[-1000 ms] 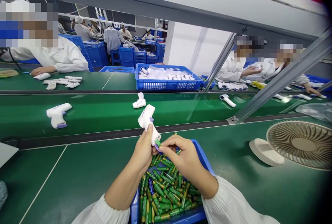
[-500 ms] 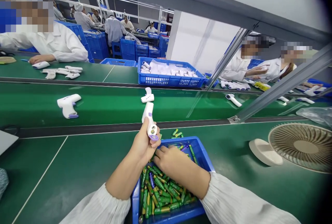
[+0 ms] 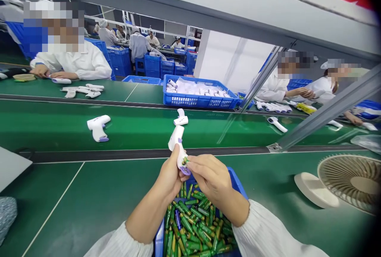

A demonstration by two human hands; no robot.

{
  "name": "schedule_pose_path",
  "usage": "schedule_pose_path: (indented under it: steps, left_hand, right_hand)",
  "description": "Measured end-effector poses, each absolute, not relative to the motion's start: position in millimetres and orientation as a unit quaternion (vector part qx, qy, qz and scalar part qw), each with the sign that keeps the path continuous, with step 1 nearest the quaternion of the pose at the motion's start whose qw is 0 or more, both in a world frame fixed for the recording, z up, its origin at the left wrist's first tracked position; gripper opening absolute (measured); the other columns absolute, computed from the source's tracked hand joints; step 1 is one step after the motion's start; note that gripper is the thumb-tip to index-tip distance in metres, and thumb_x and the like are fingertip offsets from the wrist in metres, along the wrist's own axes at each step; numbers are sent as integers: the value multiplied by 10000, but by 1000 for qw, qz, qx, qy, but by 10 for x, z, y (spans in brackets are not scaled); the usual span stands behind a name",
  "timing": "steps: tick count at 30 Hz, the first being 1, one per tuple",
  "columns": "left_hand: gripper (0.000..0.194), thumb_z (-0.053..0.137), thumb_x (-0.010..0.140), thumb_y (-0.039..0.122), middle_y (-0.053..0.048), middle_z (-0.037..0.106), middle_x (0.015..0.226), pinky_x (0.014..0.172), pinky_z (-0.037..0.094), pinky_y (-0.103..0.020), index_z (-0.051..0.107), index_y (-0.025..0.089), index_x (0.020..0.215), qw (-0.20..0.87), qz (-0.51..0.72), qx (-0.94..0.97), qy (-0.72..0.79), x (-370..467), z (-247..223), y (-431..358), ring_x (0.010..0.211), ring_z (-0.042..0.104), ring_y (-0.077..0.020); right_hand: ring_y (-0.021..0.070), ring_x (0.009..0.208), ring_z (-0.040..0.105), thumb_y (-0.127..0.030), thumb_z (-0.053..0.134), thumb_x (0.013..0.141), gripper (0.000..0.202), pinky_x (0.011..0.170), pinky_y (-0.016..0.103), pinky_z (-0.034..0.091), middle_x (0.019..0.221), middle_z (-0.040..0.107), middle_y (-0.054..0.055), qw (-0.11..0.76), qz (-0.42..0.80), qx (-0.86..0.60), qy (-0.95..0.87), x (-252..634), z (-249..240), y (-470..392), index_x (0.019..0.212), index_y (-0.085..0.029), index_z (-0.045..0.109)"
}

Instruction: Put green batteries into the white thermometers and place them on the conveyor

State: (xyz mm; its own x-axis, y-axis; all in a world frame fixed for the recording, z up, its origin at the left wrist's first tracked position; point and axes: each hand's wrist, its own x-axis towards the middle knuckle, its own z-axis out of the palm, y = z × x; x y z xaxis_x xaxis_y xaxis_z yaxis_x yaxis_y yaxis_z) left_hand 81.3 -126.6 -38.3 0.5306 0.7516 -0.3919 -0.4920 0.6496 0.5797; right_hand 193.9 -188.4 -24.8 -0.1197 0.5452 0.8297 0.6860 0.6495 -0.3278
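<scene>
My left hand (image 3: 170,171) is closed around the handle of a white infrared thermometer (image 3: 176,140), its purple-trimmed battery end facing me. Pinched in the fingers of my right hand (image 3: 210,175) is a green battery (image 3: 185,160), held at the open end of that handle. How deep the battery sits there is partly hidden by my fingertips. Below both hands stands a blue bin (image 3: 159,236) full of loose green batteries (image 3: 190,225), with a few blue ones among them.
More white thermometers (image 3: 99,127) lie on the green conveyor belt (image 3: 143,132) ahead. Beyond it is a blue basket (image 3: 190,100) of thermometers. A small fan (image 3: 315,191) stands at right, near a slanting metal post (image 3: 324,112). Co-workers in white (image 3: 80,60) sit across the line.
My right hand has come up out of the bin with a battery and moved to the thermometer's handle end. The thermometer on the left of the belt has shifted right in view.
</scene>
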Motion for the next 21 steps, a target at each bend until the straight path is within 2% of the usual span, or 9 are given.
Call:
schedule_pose_path:
  steps: [2, 4, 6, 7, 10, 12, 16, 19, 21]
  left_hand:
    - [406, 645, 816, 518, 50, 402, 521, 336, 236, -149, 532, 129, 800, 851, 359, 207, 322, 814, -381, -1278, 384, 343, -50]
    - [424, 645, 810, 531, 36, 423, 522, 337, 227, -153, 527, 126, 764, 849, 356, 215, 327, 815, -373, -1289, 387, 347, -50]
    - [436, 638, 811, 539, 23, 447, 529, 344, 234, -154, 523, 125, 741, 845, 358, 212, 336, 815, -364, -1296, 393, 352, -48]
    - [438, 644, 807, 540, 25, 446, 526, 350, 242, -153, 523, 125, 736, 845, 358, 209, 339, 815, -361, -1297, 395, 355, -46]
    - [464, 667, 775, 561, 55, 381, 470, 353, 238, -148, 505, 134, 691, 850, 349, 220, 327, 815, -369, -1297, 375, 327, -38]
    - [481, 678, 752, 580, 74, 343, 446, 345, 212, -145, 499, 138, 688, 851, 347, 246, 307, 815, -381, -1309, 358, 284, -30]
    - [501, 713, 705, 592, 81, 369, 493, 349, 199, -139, 528, 136, 796, 832, 374, 264, 314, 819, -364, -1403, 368, 248, -16]
    - [524, 683, 707, 631, 84, 342, 499, 355, 192, -145, 515, 143, 798, 814, 367, 286, 346, 815, -325, -1413, 378, 235, -20]
    - [527, 629, 738, 657, 85, 326, 502, 363, 203, -159, 516, 153, 842, 791, 340, 353, 365, 807, -324, -1257, 382, 243, -35]
  right_hand:
    - [214, 955, 654, -89, 548, 925, 300, 784, 380, 545, 1100, 696, 74, 500, -51, -428, -751, 1969, -284, -1892, 1170, -243, 628]
    - [237, 1060, 615, -225, 507, 970, 329, 855, 419, 530, 1208, 644, 102, 491, 13, -450, -746, 1988, -301, -1925, 1297, -229, 552]
    - [266, 1137, 574, -360, 543, 954, 456, 911, 450, 507, 1284, 590, 130, 487, 63, -450, -746, 1980, -312, -1947, 1376, -201, 475]
    - [267, 1141, 571, -368, 581, 934, 475, 921, 447, 501, 1280, 592, 128, 494, 70, -445, -744, 1966, -321, -1945, 1369, -205, 483]
    - [224, 1059, 617, -192, 612, 913, 281, 909, 396, 500, 1133, 676, 71, 551, 74, -451, -698, 1918, -360, -1888, 1186, -255, 631]
    - [201, 986, 645, -116, 597, 902, 221, 877, 367, 510, 1024, 708, 45, 592, 124, -460, -650, 1900, -388, -1837, 1040, -260, 693]
    - [201, 960, 658, -130, 654, 858, 132, 846, 355, 520, 1017, 699, 44, 628, 248, -443, -590, 1882, -433, -1796, 886, -244, 714]
    - [196, 978, 647, -142, 659, 854, 110, 873, 352, 499, 1039, 688, 44, 630, 244, -454, -581, 1864, -437, -1816, 867, -239, 711]
    - [196, 1005, 630, -159, 645, 868, 127, 880, 339, 487, 1077, 673, 53, 620, 212, -479, -584, 1874, -394, -1853, 938, -241, 712]
